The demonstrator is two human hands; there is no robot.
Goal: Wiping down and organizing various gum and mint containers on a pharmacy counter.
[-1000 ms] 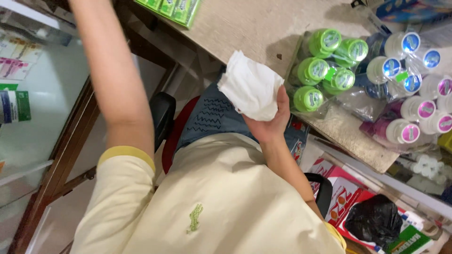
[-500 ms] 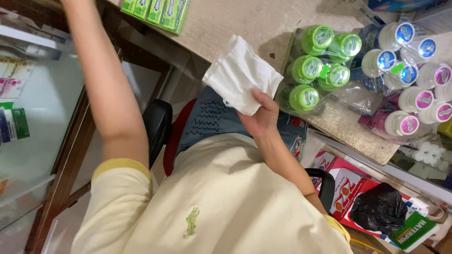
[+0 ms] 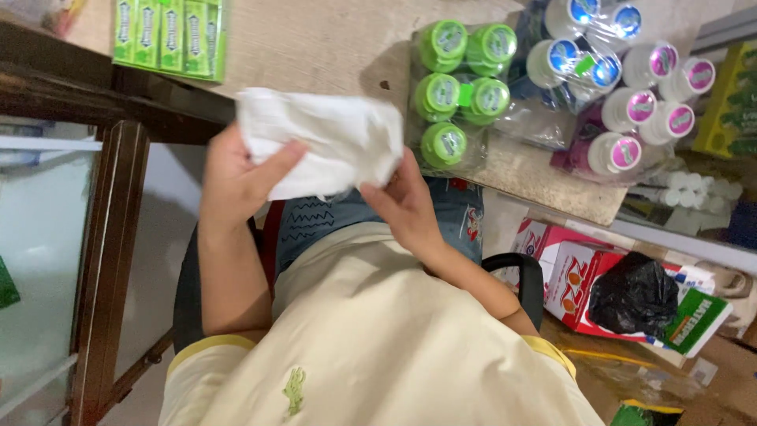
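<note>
White crumpled cloth (image 3: 319,150) is clamped between the left hand (image 3: 236,177) and right hand (image 3: 406,207), hiding most fingertips and the green-capped bottles' (image 3: 457,87) near edge.

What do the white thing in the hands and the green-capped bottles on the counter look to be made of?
White sheet: soft tissue or thin cloth, matte; it creases and droops between the left hand and right hand. Which of the two, I cannot tell.
Green-capped bottles: likely plastic, with glossy moulded caps, bundled in clear shiny film that shows glare.
</note>
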